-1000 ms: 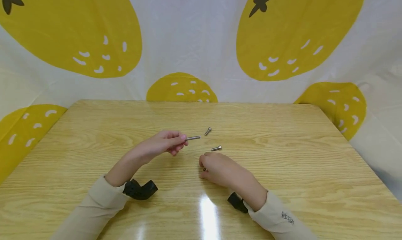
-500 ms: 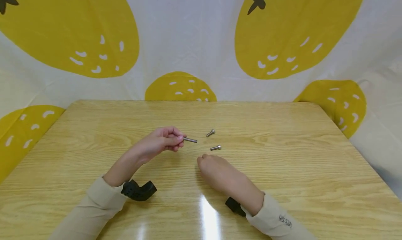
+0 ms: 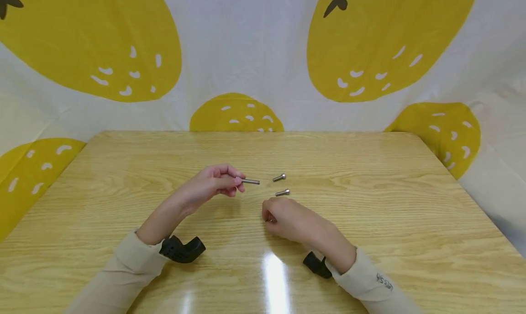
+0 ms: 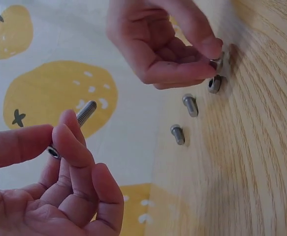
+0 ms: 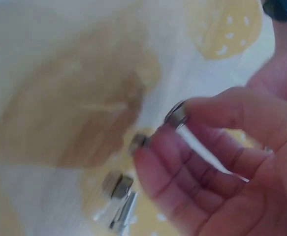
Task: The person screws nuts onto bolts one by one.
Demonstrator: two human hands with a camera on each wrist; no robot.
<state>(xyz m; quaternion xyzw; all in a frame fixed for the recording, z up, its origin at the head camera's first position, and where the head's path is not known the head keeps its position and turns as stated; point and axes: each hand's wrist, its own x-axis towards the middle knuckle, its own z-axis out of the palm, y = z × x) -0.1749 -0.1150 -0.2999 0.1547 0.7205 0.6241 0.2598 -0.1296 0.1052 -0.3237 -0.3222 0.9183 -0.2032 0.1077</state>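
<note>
My left hand [image 3: 215,184] pinches a socket-head bolt [image 3: 250,181] between thumb and fingertips, above the table. In the left wrist view its threaded end [image 4: 87,113] points up and away from the fingers, and the socket head shows by the thumb. My right hand [image 3: 293,220] is low over the table, thumb and forefinger pinching a metal nut [image 5: 176,114]. A second nut [image 4: 213,84] is right beside those fingertips. Two more bolts lie just beyond the right hand: a nearer bolt [image 3: 282,192] and a farther bolt [image 3: 279,177].
The wood-grain table [image 3: 370,168] runs back to a white cloth [image 3: 246,44] printed with yellow fruit. Black wrist mounts sit under both forearms, the left mount [image 3: 182,250] and the right mount [image 3: 317,264]. The right wrist view is blurred.
The farther bolt has rolled round on the table toward the right and nearer me. My right hand shifted left, then back right. The left hand keeps its bolt, its tip dipping slightly.
</note>
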